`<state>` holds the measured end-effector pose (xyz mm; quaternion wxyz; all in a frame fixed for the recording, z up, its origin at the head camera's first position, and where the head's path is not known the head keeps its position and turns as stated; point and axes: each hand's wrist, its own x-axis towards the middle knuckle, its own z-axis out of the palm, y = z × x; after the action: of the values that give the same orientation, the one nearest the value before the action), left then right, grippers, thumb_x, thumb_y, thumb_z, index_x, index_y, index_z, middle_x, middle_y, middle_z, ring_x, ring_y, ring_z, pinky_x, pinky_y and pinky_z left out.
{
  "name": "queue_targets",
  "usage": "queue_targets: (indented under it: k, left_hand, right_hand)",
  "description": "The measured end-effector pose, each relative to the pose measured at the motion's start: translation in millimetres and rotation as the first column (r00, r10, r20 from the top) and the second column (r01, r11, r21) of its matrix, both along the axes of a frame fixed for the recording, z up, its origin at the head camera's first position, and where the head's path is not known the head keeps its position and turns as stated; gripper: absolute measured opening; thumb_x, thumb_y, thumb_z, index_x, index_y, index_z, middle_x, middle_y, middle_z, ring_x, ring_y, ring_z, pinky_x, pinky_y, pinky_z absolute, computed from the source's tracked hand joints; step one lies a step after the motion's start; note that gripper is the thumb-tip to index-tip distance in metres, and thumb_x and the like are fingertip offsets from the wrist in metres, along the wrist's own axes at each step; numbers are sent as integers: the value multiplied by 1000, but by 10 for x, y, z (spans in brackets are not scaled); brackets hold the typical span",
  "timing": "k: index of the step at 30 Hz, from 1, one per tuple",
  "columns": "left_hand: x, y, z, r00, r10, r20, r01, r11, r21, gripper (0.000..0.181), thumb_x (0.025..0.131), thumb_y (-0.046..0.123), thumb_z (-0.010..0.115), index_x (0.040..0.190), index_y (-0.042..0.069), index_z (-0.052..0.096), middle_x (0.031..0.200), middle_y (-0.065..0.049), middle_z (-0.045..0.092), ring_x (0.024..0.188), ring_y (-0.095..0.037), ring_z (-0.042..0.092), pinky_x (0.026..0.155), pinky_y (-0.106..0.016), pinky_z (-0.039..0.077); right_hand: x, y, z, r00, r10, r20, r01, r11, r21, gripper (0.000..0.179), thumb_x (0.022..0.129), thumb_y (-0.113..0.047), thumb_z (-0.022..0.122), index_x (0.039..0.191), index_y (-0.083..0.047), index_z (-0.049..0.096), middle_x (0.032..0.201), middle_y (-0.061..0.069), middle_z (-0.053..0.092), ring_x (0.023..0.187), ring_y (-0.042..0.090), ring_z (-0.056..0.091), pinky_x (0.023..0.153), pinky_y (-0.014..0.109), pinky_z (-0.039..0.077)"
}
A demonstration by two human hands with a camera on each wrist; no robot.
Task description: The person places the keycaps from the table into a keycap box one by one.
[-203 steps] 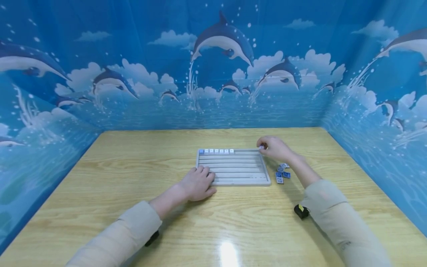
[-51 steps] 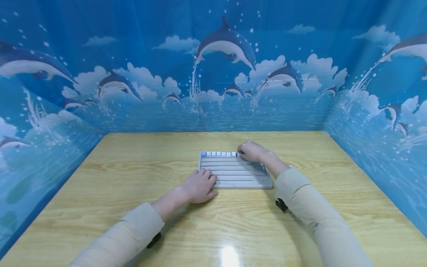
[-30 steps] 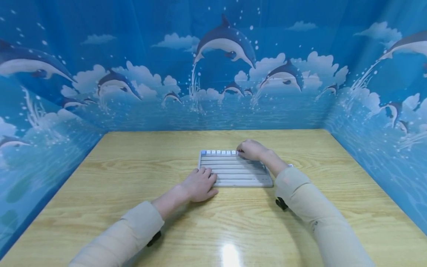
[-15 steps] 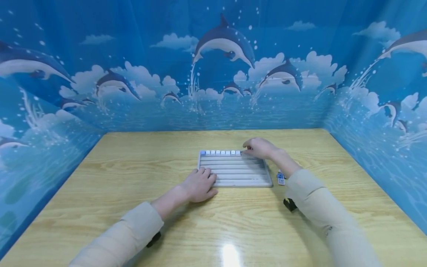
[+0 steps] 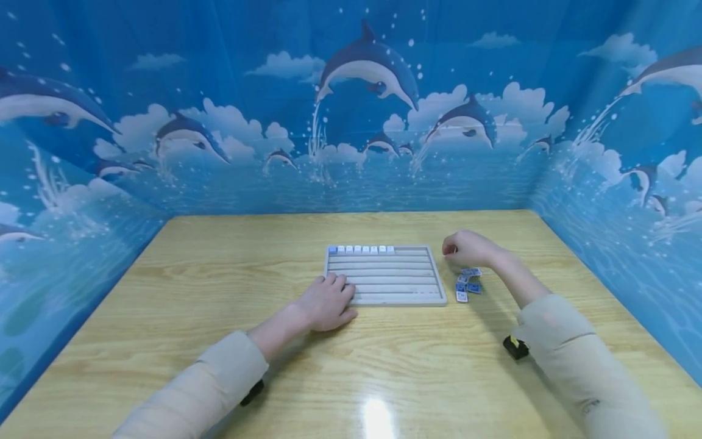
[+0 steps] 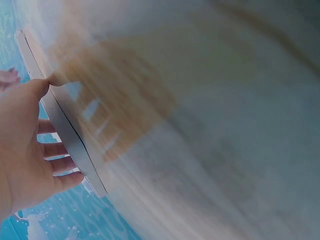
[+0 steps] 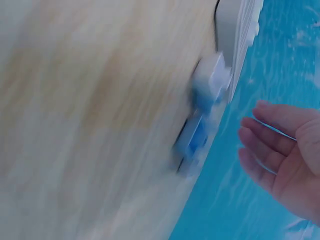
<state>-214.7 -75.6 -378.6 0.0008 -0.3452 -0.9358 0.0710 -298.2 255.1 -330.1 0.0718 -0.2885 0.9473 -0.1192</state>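
A pale grey tray with ridged rows lies on the table. Along the left part of its top row stand several white keycaps and a blue one. My left hand rests on the tray's near left corner; in the left wrist view, its thumb touches the front side while the fingers lie over the edge. Loose blue and white keycaps lie in a small cluster to the right of the tray. Just beyond them hovers my right hand, its fingers loosely bent and holding nothing in the right wrist view.
Around the tray stretches a wooden table. A blue dolphin-print curtain encloses its back and sides. Dark wrist-camera pieces show under both sleeves.
My right hand has released a white keycap at the end of the top row, then moved right, away from the tray and over to the loose keycaps. The left hand has stayed put.
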Motion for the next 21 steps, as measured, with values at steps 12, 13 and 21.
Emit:
queue_targets:
  k: [12,13,21]
  left_hand:
    - [-4,0,18,1000,1,12,-1,1000,4,46,94,48,44,117,8,52,113,-11,49,105,-26,45,88,-41,40]
    - [-6,0,17,1000,2,13,-2,1000,5,47,94,48,44,118,8,52,113,-11,49,105,-27,45,88,-41,40]
    - [-18,5,-1,1000,7,28,-7,1000,2,47,94,48,43,118,9,52,114,-12,49,106,-27,45,88,-42,40]
  right_hand:
    - [85,405,-41,970,-113,216,91,990,107,33,71,9,60,103,4,62,94,11,61,89,29,56,74,42,48]
    - [84,408,-51,968,-119,223,96,989,112,32,71,9,61,103,3,61,93,11,60,88,29,56,73,41,48]
    - [81,415,-132,985,-85,151,65,989,134,22,76,1,66,98,0,64,93,11,62,88,30,57,75,44,47]
